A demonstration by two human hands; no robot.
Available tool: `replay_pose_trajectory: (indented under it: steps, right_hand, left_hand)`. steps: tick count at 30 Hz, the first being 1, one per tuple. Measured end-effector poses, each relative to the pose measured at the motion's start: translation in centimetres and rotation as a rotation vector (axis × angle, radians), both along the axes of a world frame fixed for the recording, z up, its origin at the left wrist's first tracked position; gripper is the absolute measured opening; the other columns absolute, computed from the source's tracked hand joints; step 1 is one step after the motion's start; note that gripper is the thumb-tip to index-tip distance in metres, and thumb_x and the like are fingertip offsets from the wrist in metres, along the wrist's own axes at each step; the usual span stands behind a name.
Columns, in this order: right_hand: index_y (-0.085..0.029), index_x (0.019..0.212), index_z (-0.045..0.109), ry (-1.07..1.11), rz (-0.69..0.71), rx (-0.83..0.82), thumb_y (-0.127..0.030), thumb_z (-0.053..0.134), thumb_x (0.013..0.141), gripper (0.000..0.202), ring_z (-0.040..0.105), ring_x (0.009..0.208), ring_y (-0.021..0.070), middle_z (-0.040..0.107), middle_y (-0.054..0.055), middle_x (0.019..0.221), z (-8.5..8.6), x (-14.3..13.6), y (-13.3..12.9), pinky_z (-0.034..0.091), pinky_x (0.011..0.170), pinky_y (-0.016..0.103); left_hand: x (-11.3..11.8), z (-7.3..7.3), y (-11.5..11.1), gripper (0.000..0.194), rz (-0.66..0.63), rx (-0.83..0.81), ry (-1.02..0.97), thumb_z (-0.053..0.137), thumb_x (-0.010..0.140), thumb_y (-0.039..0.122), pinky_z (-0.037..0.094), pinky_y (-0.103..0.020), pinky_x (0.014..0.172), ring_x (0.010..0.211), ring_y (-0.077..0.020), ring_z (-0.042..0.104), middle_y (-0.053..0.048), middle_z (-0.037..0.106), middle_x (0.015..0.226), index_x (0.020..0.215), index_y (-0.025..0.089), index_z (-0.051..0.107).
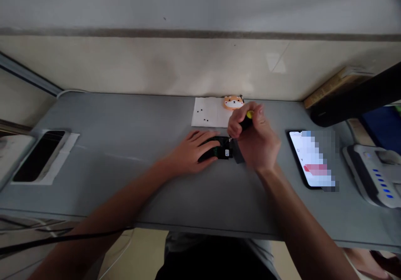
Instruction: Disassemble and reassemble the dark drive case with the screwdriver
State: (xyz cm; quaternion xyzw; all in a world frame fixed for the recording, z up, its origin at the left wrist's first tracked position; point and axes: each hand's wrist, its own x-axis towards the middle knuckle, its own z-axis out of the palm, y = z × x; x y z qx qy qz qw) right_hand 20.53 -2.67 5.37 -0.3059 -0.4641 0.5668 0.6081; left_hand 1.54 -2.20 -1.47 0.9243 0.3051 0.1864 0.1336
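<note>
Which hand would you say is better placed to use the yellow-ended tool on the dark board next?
Probably the right: the right hand holds the tool by the board's right end, while the left hand lies with spread fingers over its other end, seemingly steadying it.

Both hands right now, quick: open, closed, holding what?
Left hand: open, spread over a dark board.
Right hand: closed around a yellow-tipped dark tool.

No text is legible; the white label [227, 152] on the dark device [222, 143] and the phone screen [302, 148] are blurred.
</note>
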Motion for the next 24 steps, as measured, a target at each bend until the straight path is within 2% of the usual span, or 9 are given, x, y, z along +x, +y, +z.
replay_pose_trajectory:
  steps: [6, 15, 24]
  right_hand:
    - [-0.024, 0.072, 0.055, -0.009, 0.020, -0.011, -0.064, 0.058, 0.094, 0.046, 0.040, 0.057, 0.0137, 0.041, -0.002, 0.063, 0.07, -0.01, -0.07, 0.041, 0.055, 0.030]
    - [-0.024, 0.072, 0.055, 0.032, 0.008, 0.015, -0.061, 0.059, 0.095, 0.043, 0.041, 0.057, 0.0135, 0.042, -0.001, 0.064, 0.06, -0.17, -0.20, 0.042, 0.055, 0.030]
    - [-0.024, 0.071, 0.054, -0.005, -0.013, 0.002, -0.063, 0.059, 0.094, 0.045, 0.041, 0.054, 0.0135, 0.042, -0.002, 0.061, 0.36, -0.09, -0.32, 0.040, 0.053, 0.030]
  left_hand:
    - [0.09, 0.05, -0.05, 0.036, 0.019, -0.052, -0.001, 0.051, 0.103, 0.041, 0.041, -0.048, 0.113, 0.134, -0.0283, 0.055, -0.012, 0.060, 0.144, 0.134, 0.023, 0.058]
    - [0.03, 0.09, 0.00, 0.032, -0.001, -0.037, -0.002, 0.050, 0.104, 0.039, 0.040, -0.048, 0.113, 0.134, -0.0281, 0.055, -0.012, 0.061, 0.142, 0.128, 0.022, 0.060]
    - [0.06, 0.07, -0.08, 0.038, 0.010, -0.033, -0.015, 0.050, 0.104, 0.038, 0.041, -0.047, 0.113, 0.133, -0.0280, 0.055, -0.012, 0.061, 0.143, 0.137, 0.021, 0.054]
